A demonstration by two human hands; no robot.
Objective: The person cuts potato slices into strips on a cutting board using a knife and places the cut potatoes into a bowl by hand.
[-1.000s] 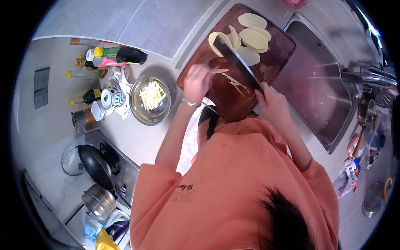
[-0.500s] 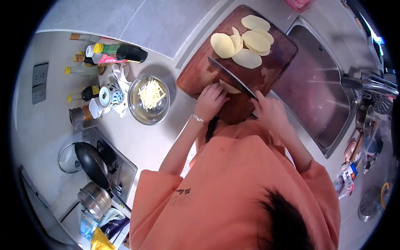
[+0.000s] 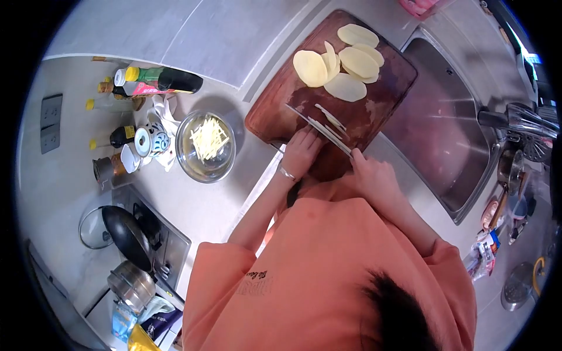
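Observation:
My right hand (image 3: pixel 373 174) is closed around the handle of a kitchen knife (image 3: pixel 322 131), whose blade slants across the near part of the wooden cutting board (image 3: pixel 272 111). My left hand (image 3: pixel 302 151) lies on the board just beside the blade, fingers bent and together, holding down a potato slice mostly hidden beneath them. Past the blade lie a few thin potato strips (image 3: pixel 332 119). Several flat oval potato slices (image 3: pixel 345 86) are grouped at the far end of the board.
Left of the board stands a glass bowl (image 3: pixel 180 161) of potato strips. Bottles (image 3: pixel 181 81) and a patterned jar (image 3: pixel 157 139) line the wall behind it. A steel sink (image 3: pixel 430 134) borders the board's right side. At lower left are a black wok (image 3: pixel 126 237) and a steel pot (image 3: pixel 132 285).
The knife has come down and turned edge-on beside my left fingers. Thin potato strips now lie beyond the blade, and less of the slice shows. My left hand has moved slightly right and nearer.

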